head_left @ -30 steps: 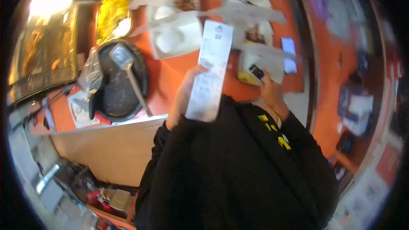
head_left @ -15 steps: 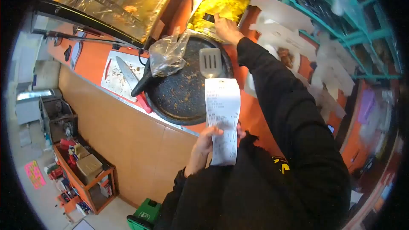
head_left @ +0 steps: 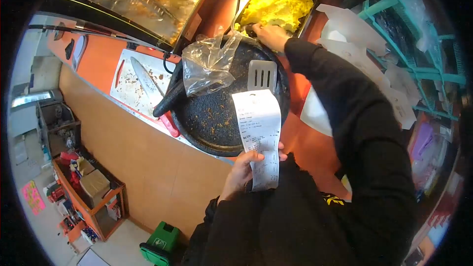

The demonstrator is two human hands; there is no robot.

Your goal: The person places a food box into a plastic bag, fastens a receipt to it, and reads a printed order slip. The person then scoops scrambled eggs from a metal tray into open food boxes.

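A long printed receipt is pinched between the thumb and fingers of my left hand, in front of my chest. My right hand reaches forward to the near edge of a metal tray heaped with soft yellow food. Its fingers are wrapped round the dark handle of a utensil; the working end is hidden. Between my hands lies a large black pan with crumbs on it. A slotted spatula and a clear plastic bag rest on the pan.
Left of the pan, a knife lies on a white cutting board with scraps. A lit glass food cabinet stands at the back left. White takeaway boxes and a teal rack are on the right. A green bin stands below.
My right hand has drawn back to the tray's near edge with the utensil, and the yellow heap is more exposed. The view has shifted. My left hand still holds the receipt.
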